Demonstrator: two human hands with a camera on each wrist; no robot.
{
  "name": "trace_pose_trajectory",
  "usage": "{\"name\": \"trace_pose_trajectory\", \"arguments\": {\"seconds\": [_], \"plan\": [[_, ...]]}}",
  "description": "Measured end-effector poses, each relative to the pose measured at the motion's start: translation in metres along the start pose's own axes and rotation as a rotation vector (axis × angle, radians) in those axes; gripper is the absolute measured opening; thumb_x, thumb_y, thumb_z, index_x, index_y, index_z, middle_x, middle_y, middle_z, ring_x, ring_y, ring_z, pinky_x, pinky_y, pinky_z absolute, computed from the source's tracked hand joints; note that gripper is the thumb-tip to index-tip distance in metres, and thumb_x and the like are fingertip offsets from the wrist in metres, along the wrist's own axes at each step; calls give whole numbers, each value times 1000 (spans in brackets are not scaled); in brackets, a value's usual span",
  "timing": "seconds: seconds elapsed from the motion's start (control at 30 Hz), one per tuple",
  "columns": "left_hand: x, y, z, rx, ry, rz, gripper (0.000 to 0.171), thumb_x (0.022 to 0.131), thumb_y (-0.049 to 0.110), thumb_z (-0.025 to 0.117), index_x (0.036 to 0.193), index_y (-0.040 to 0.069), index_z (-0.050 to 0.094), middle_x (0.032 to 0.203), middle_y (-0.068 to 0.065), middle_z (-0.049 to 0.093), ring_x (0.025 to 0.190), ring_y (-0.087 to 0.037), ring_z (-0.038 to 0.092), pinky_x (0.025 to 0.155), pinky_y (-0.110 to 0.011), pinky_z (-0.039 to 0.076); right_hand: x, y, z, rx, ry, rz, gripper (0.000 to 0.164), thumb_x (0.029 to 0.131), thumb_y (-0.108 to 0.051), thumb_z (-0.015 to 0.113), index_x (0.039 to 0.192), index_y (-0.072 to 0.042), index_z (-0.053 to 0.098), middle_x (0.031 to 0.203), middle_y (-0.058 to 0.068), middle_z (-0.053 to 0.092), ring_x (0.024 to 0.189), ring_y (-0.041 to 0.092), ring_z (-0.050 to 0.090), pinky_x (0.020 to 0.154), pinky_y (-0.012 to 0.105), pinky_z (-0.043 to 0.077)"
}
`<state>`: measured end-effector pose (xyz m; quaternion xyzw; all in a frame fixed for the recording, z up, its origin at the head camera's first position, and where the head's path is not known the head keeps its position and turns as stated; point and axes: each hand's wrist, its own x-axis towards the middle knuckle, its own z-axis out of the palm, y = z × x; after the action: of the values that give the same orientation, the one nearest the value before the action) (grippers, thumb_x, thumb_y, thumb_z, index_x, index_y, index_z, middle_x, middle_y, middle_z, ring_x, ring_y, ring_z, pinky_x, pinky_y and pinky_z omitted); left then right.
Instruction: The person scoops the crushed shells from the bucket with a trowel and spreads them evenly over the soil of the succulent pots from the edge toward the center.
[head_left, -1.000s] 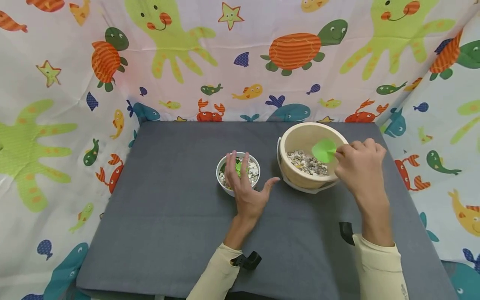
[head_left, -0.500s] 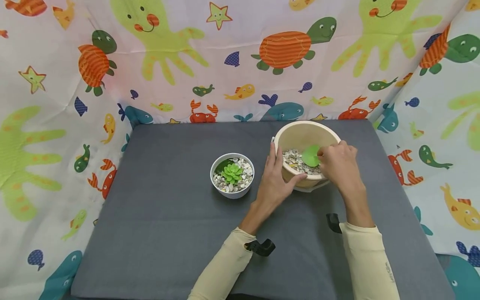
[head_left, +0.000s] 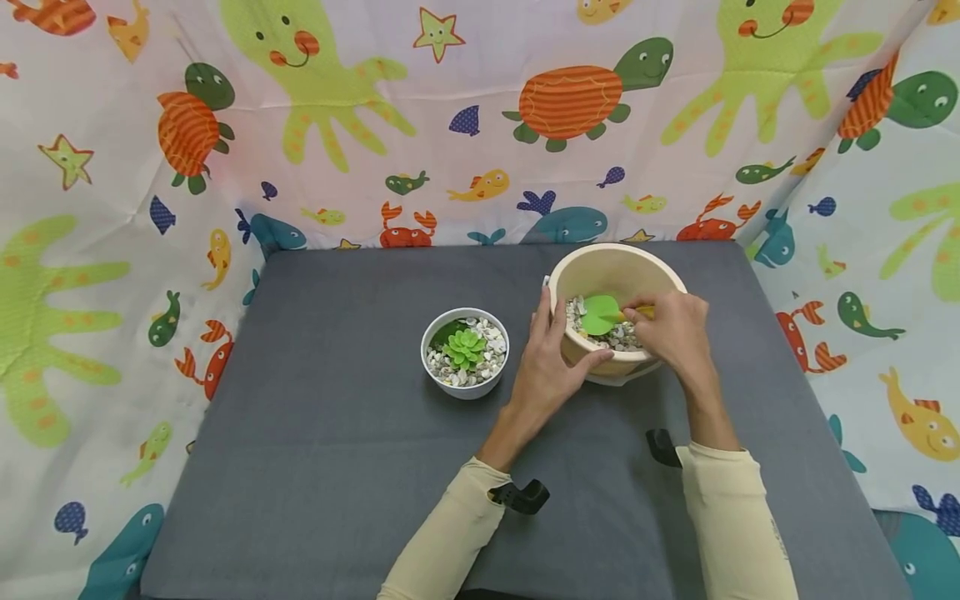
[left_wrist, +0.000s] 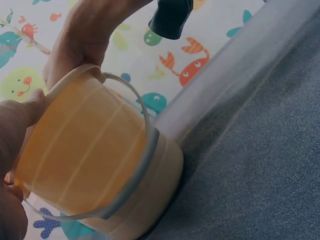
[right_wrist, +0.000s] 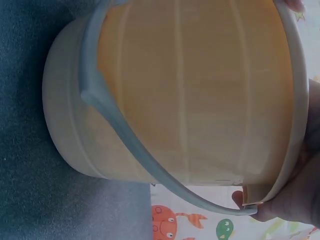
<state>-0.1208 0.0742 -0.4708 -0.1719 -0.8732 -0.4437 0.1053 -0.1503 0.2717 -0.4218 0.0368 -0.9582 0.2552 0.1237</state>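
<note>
In the head view, my right hand (head_left: 673,327) pinches a toy shovel by its yellow handle, inside the cream bucket (head_left: 617,258). Its round green blade (head_left: 600,315) lies against small pale pebbles (head_left: 621,337) in the bucket. My left hand (head_left: 546,367) rests against the bucket's near left side, fingers extended along the outside and thumb at the front rim. The left wrist view shows that thumb (left_wrist: 32,105) touching the bucket (left_wrist: 90,145). In the right wrist view, the bucket's wall (right_wrist: 200,90) hides the shovel.
Left of the bucket stands a white pot (head_left: 465,390) with a green succulent (head_left: 464,347) among white pebbles. A grey cloth (head_left: 337,467) covers the table. Behind rises a curtain (head_left: 480,83) printed with sea animals. The bucket's handle (right_wrist: 150,162) hangs down its front.
My left hand has moved right, from over the white pot to the bucket. My right hand has lowered the shovel into the bucket, and its blade has shifted left across the pebbles.
</note>
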Motion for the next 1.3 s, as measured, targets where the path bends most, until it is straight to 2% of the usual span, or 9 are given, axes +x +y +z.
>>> {"name": "trace_pose_trajectory", "arguments": {"seconds": [0.13, 0.37, 0.47, 0.53, 0.57, 0.67, 0.77, 0.93, 1.3], "plan": [[-1, 0, 0, -3, -5, 2, 100, 88, 48, 82, 164, 7, 31, 176, -19, 13, 159, -41, 30, 116, -52, 49, -1, 0, -2, 54, 7, 40, 15, 93, -8, 70, 93, 0, 83, 85, 20, 79, 75, 37, 61, 85, 53, 37], [-1, 0, 1, -15, -17, -27, 99, 89, 49, 81, 165, 9, 31, 177, -16, 13, 158, -47, 27, 120, -58, 43, -6, -3, -15, 176, -34, 140, 17, 96, -10, 72, 102, 3, 82, 100, 25, 79, 95, 38, 66, 77, 34, 43], [-1, 0, 1, -33, -25, -38, 100, 89, 49, 81, 165, 9, 30, 177, -15, 12, 159, -48, 25, 122, -60, 39, -10, -5, -22, 249, -43, 182, 22, 97, -12, 72, 106, 6, 80, 104, 28, 78, 102, 39, 65, 83, 38, 50], [-2, 0, 1, -40, -30, -46, 101, 89, 49, 81, 166, 10, 29, 178, -14, 11, 159, -48, 24, 123, -60, 38, -14, -6, -27, 285, -40, 217, 25, 98, -13, 71, 110, 7, 79, 108, 30, 77, 108, 39, 64, 95, 45, 54], [-2, 0, 1, -42, -30, -47, 101, 89, 49, 81, 166, 10, 30, 178, -14, 11, 159, -48, 24, 123, -60, 37, -16, -7, -29, 298, -37, 240, 26, 99, -15, 71, 111, 7, 79, 110, 30, 76, 110, 39, 63, 98, 43, 54], [-2, 0, 1, -39, -30, -51, 101, 89, 49, 82, 166, 10, 29, 178, -13, 11, 158, -49, 24, 123, -60, 37, -21, -10, -35, 325, -14, 301, 28, 100, -17, 69, 115, 6, 78, 114, 30, 76, 108, 34, 62, 89, 22, 58], [-2, -1, 1, -31, -21, -45, 101, 88, 48, 82, 165, 8, 31, 177, -14, 12, 158, -50, 25, 123, -60, 37, -25, -12, -40, 330, 19, 331, 30, 100, -19, 70, 116, 5, 78, 115, 29, 75, 101, 28, 61, 71, 2, 46], [-1, -2, 0, -25, -10, -32, 101, 88, 48, 83, 165, 7, 32, 176, -17, 14, 158, -48, 26, 123, -60, 38, -30, -14, -46, 317, 70, 330, 29, 100, -20, 70, 114, 4, 79, 111, 28, 75, 92, 21, 58, 67, 2, 45], [-1, -3, 1, -63, -9, -36, 100, 87, 48, 83, 164, 6, 33, 177, -15, 14, 160, -46, 25, 119, -60, 42, -42, -19, -61, 291, 131, 314, 28, 100, -19, 68, 113, 4, 79, 110, 26, 76, 86, 15, 56, 65, 5, 46]]}}
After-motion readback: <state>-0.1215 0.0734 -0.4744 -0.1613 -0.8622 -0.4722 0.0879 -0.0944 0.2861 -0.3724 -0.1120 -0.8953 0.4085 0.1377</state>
